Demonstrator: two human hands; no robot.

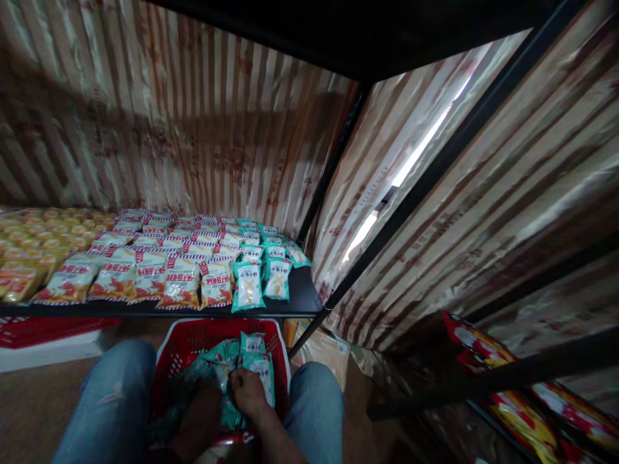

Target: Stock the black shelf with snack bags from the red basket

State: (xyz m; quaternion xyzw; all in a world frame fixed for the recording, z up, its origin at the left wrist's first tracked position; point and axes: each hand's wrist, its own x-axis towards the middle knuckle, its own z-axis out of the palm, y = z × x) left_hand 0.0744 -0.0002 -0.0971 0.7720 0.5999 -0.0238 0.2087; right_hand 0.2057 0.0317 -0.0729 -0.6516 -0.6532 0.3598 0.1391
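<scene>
Between my knees stands a red basket [283,345] holding several teal snack bags [254,343]. My right hand [247,390] is inside it with its fingers closed at the edge of a teal bag [223,372]. My left hand [203,407] reaches in among the bags on the left side; it is dark, and its fingers are hidden. On the black shelf [307,293] above the basket, more teal bags [249,285] stand in rows at the right end, beside rows of white and orange bags [178,281].
Yellow packs [22,278] fill the shelf's left part. A black shelf post [411,187] slants at the right, with red and yellow bags [522,422] on a lower rack. A red basket [53,330] and white box [53,351] sit under the shelf at left.
</scene>
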